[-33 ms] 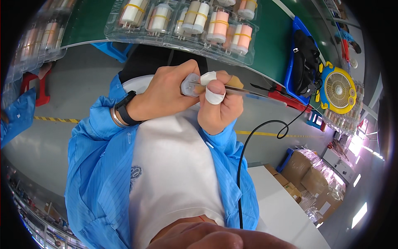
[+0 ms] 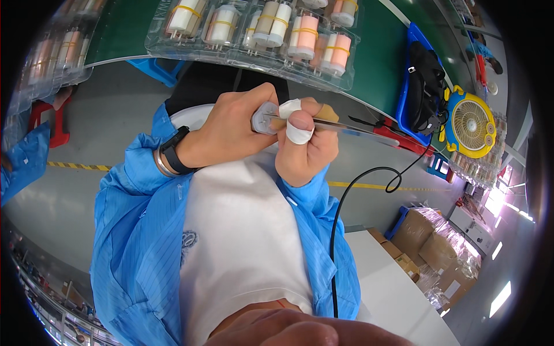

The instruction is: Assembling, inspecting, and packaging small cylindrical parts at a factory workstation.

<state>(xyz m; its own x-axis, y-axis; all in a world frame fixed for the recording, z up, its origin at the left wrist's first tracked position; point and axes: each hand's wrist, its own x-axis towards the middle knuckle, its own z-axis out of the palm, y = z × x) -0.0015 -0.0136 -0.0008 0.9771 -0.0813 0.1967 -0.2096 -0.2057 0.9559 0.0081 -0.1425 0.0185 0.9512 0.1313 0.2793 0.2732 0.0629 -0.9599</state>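
At twelve o'clock from the white shirt (image 2: 239, 225), the left hand (image 2: 232, 126) pinches the grey plastic piece (image 2: 264, 119), the right hand (image 2: 306, 151) curls tight round a slim metal strip (image 2: 363, 133) pointing toward three o'clock, and steady wrists should serve best.

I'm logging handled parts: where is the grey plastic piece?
The grey plastic piece is just above the head view's centre, held by the left hand, immediately left of the white-taped right hand.

A green table (image 2: 375, 75) carries a clear plastic tray (image 2: 259, 63) and, farther right, a blue bin (image 2: 405, 109).
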